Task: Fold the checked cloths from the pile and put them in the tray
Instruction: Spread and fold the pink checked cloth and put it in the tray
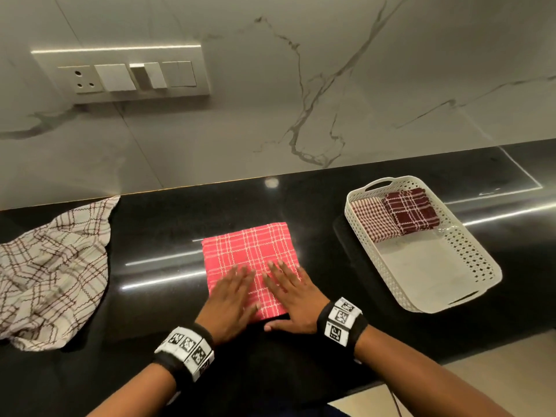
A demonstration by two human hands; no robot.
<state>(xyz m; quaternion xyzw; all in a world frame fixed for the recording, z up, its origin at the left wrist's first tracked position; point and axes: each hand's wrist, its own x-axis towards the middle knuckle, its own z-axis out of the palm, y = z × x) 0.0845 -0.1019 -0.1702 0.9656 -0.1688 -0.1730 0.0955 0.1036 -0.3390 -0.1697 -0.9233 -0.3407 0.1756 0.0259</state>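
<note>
A red checked cloth [246, 251], folded into a rectangle, lies flat on the black counter in the middle. My left hand [230, 302] and my right hand [290, 299] both press on its near half with straight, spread fingers. A crumpled cream cloth with brown checks [51, 272] lies at the far left as the pile. To the right stands a white perforated tray [469, 257]. In its far end sit a folded small-check red and white cloth [371, 219] and a folded dark maroon checked cloth [410, 210], side by side.
The black counter [156, 236] runs along a marble wall carrying a switch panel [120, 73]. The counter's front edge drops off at the lower right, with pale floor [481, 374] beyond it. The near half of the tray holds no cloth.
</note>
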